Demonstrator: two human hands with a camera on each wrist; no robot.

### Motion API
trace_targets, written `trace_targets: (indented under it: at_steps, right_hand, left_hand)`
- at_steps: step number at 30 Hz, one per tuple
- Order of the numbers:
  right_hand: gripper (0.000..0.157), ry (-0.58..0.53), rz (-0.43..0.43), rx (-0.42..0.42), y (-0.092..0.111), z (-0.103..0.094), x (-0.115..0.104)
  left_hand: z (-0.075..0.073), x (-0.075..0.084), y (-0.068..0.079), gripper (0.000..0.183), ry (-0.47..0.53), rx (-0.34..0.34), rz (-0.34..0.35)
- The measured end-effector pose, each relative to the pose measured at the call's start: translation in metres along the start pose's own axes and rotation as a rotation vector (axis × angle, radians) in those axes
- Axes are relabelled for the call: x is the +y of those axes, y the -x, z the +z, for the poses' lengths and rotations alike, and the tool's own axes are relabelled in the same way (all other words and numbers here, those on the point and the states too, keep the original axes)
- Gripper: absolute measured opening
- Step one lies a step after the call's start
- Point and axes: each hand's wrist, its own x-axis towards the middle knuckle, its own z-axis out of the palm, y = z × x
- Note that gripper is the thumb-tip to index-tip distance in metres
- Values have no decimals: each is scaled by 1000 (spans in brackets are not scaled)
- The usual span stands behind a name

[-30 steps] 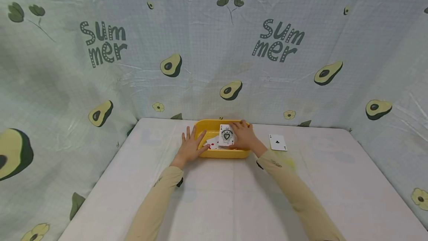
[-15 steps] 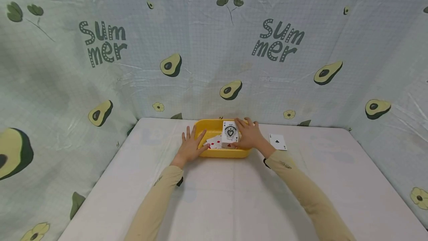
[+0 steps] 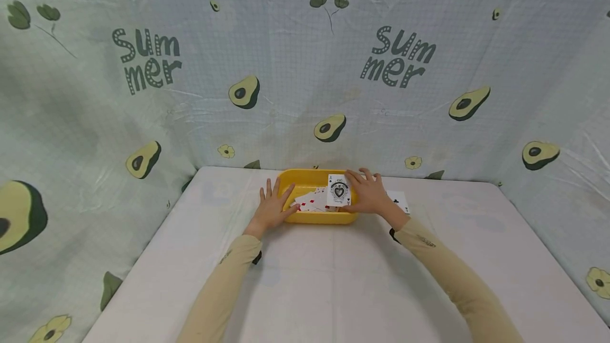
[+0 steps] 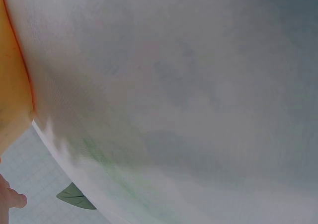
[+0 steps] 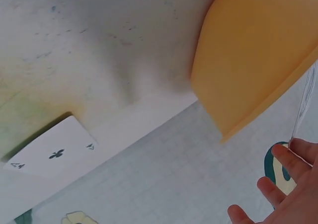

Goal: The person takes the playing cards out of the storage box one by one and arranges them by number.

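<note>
My right hand (image 3: 370,192) pinches a thin stack of playing cards (image 3: 339,190) over the right end of a yellow tray (image 3: 321,218). An ace of spades faces up on top. In the right wrist view the stack (image 5: 304,102) shows edge-on, with several layers, between the fingers. Loose playing cards (image 3: 312,200), some with red diamonds, lie in the tray. My left hand (image 3: 270,210) rests at the tray's left end with its fingers spread and the thumb at the front rim. Only a fingertip of it shows in the left wrist view.
An ace of clubs (image 5: 54,152) lies face up on the white table (image 3: 305,279), right of the tray; in the head view my right hand partly hides it. A patterned cloth (image 3: 286,57) hangs behind and at both sides of the table.
My right hand has moved to the right along the tray, carrying the ace-topped stack. More of the loose cards in the tray now show. The left hand has stayed in place.
</note>
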Motion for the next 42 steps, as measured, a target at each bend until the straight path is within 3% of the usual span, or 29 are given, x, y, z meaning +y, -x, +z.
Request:
trace_targets:
  at_steps: [24, 35, 42]
  right_hand:
    - [95, -8, 61, 69, 40, -10, 50]
    - [90, -6, 70, 157, 56, -18, 73]
    - [88, -9, 94, 150, 65, -20, 87]
  left_hand:
    - [-1, 0, 3, 65, 31, 19, 16]
    - [-1, 1, 4, 66, 37, 18, 17]
    - [0, 1, 5, 66, 33, 24, 21]
